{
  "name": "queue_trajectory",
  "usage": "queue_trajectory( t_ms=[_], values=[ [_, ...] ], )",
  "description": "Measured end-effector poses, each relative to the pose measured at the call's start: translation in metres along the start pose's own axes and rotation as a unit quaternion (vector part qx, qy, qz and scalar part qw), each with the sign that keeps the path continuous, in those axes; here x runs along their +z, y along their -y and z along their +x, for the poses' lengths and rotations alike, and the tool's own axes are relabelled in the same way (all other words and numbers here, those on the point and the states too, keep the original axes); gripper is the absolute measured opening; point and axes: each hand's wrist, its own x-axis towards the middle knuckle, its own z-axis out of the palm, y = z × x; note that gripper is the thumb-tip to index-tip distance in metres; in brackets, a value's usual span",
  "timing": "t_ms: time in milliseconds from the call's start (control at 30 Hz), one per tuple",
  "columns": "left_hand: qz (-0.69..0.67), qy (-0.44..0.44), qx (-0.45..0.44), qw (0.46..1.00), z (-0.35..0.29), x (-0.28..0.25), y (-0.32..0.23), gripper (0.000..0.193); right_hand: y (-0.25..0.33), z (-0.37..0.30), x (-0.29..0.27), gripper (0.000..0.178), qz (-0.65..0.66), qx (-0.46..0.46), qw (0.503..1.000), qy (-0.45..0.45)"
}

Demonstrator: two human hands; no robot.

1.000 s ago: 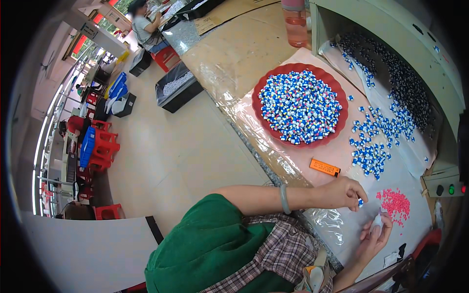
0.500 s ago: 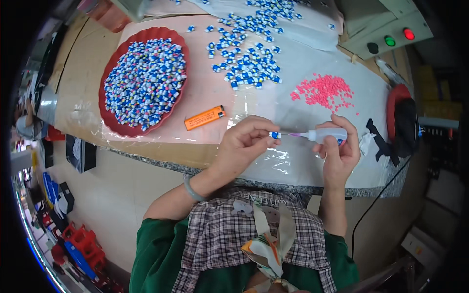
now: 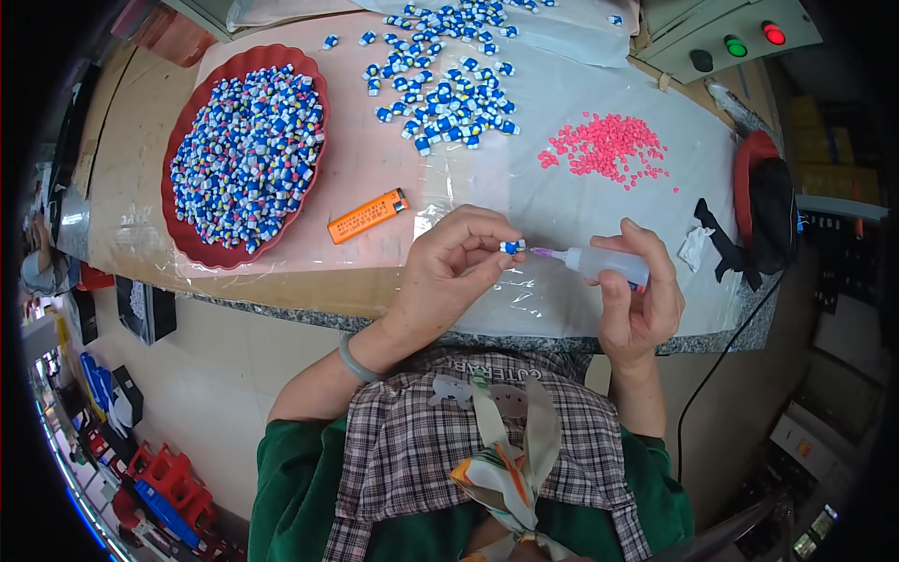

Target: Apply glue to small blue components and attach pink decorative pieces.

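My left hand (image 3: 451, 267) pinches a tiny blue-and-white figurine (image 3: 512, 247) between thumb and fingertips, above the near part of the table. In my right hand (image 3: 644, 295) is a small translucent squeeze bottle (image 3: 592, 263), gripped between thumb and fingers. Its thin purple-tinted nozzle (image 3: 546, 252) points left, with the tip right beside the figurine; whether they touch I cannot tell. Beyond my hands lies a scattered pile of tiny pink pieces (image 3: 609, 148). Many loose blue-and-white figurines (image 3: 459, 103) are spread farther back.
A red scalloped tray (image 3: 320, 155) heaped with similar small pieces stands at the left. Near it lies an orange lighter (image 3: 368, 216). To the right are a crumpled white scrap (image 3: 693, 247), a black strap-like item (image 3: 719, 245) and a box with red and green lights (image 3: 735, 45).
The whole view has shifted, so the table things appear farther up and left. The bottle now tilts more, its nozzle nearer the figurine. Both hands keep their holds.
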Motion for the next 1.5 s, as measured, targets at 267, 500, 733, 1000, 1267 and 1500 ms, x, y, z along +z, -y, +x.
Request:
queue_trajectory(
  t_ms=[267,500,733,1000,1267,1500],
  values=[
    [0.003,0.015,-0.005,1.000,0.000,-0.002,0.000,0.023,0.004,0.002,0.001,0.044,-0.031,-0.016,0.999,0.001],
    [0.004,0.013,-0.005,1.000,0.000,-0.002,0.000,0.024,0.009,0.005,0.003,0.043,-0.039,-0.022,0.999,-0.003],
    [0.004,0.000,0.001,1.000,0.000,-0.002,0.002,0.023,0.007,0.007,0.005,0.045,-0.062,-0.078,0.995,-0.004],
    [-0.001,0.012,-0.010,1.000,0.001,-0.002,-0.001,0.024,-0.001,0.001,-0.002,0.040,0.011,0.011,1.000,-0.017],
    [0.015,0.015,0.002,1.000,-0.001,-0.003,0.002,0.024,-0.029,0.017,-0.009,0.032,0.372,0.283,0.881,-0.073],
    [0.015,0.012,0.002,1.000,0.000,-0.002,0.001,0.024,-0.053,0.029,0.014,0.028,0.167,0.311,0.935,0.037]
  ],
)
